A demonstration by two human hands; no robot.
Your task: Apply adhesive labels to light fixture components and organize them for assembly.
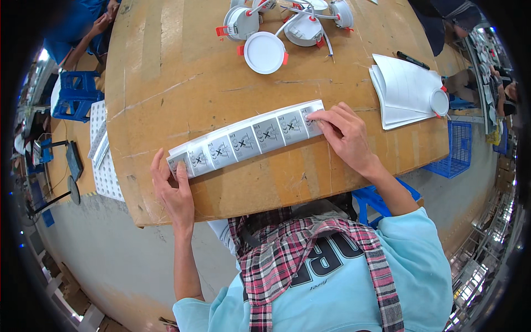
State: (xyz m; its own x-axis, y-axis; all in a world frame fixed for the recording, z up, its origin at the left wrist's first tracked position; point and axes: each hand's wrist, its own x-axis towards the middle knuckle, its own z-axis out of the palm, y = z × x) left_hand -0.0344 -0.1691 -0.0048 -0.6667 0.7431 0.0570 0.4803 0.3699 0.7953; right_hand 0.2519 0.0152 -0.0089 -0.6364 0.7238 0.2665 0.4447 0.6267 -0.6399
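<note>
A long strip of silver-grey labels (243, 142) lies slantwise across the cardboard-covered table (265, 188), its right end farther from me. Printed dark symbols repeat along it, and a white backing edge shows on its far side. At the strip's left end my left hand (178, 196) is closed, thumb on top and fingers around the edge. My right hand (349, 138) pinches the right end between thumb and forefinger, over the last label. Whether a label corner is lifted there, I cannot tell.
Several white round downlights (265, 52) with red clips and cables lie at the far side. To the right are white papers (401, 91), a black pen (413, 60) and a small downlight (440, 102). A blue crate (456, 149) stands beyond the table; another person's hand (101, 25) shows far left.
</note>
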